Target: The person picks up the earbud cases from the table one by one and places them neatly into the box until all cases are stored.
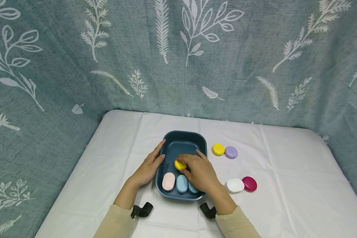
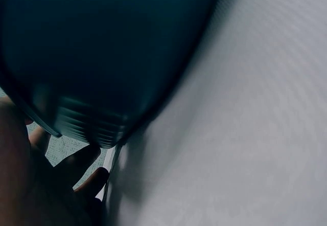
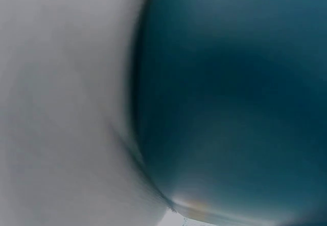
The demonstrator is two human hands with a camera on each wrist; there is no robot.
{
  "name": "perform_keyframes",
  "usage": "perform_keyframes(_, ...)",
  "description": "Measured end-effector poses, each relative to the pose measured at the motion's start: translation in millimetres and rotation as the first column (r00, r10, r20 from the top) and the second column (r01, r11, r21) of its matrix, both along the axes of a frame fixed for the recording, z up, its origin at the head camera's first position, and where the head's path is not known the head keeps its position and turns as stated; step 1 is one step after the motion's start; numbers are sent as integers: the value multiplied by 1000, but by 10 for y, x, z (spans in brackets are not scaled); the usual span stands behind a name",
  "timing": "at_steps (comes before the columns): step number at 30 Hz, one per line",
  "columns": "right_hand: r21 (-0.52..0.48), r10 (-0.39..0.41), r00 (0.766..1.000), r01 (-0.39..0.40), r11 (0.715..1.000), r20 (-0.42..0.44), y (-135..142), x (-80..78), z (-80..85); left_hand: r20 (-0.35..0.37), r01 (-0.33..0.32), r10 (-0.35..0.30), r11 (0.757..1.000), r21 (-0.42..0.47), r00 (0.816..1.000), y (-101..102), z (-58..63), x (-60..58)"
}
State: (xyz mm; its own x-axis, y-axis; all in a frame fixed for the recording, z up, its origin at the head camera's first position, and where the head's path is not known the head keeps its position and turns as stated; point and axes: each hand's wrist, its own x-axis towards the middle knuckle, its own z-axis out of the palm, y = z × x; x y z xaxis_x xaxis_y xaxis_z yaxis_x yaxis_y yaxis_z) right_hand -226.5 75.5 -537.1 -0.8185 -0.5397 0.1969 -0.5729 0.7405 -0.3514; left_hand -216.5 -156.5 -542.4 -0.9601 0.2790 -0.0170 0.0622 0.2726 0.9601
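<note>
A dark blue rectangular tray (image 1: pixel 181 198) with rounded corners lies on the white cloth. My left hand (image 1: pixel 147 168) rests along its left side, fingers fairly straight and touching the rim; the left wrist view shows the fingers (image 2: pixel 77 165) by the tray's outer wall. Inside the tray, my right hand (image 1: pixel 201 172) pinches a glossy yellow round disc (image 1: pixel 179 165) between thumb and fingers. Along the near end of the tray lie a pale pink oval piece (image 1: pixel 168 181), a light blue oval piece (image 1: pixel 182 184) and another light blue piece (image 1: pixel 192 188), partly hidden under the right hand.
Right of the tray, a second yellow disc (image 1: pixel 218 149) touches a lilac disc (image 1: pixel 231 152). Nearer me, a white oval piece (image 1: pixel 235 185) sits against a dark red disc (image 1: pixel 250 184). A green leaf-patterned curtain (image 1: pixel 172 82) hangs behind the table. The right wrist view is blurred.
</note>
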Motion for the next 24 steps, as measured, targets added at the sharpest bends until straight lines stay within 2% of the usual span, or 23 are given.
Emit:
perform_keyframes(21, 124, 8, 1000, -9, 992, 14, -23, 26, 9, 6, -4, 4, 1000, -19, 1000, 5, 7, 6)
perform_keyframes(24, 132, 24, 1000, -25, 991, 9, -20, 25, 2, -14, -15, 14, 999, -30, 1000, -20, -143, -54)
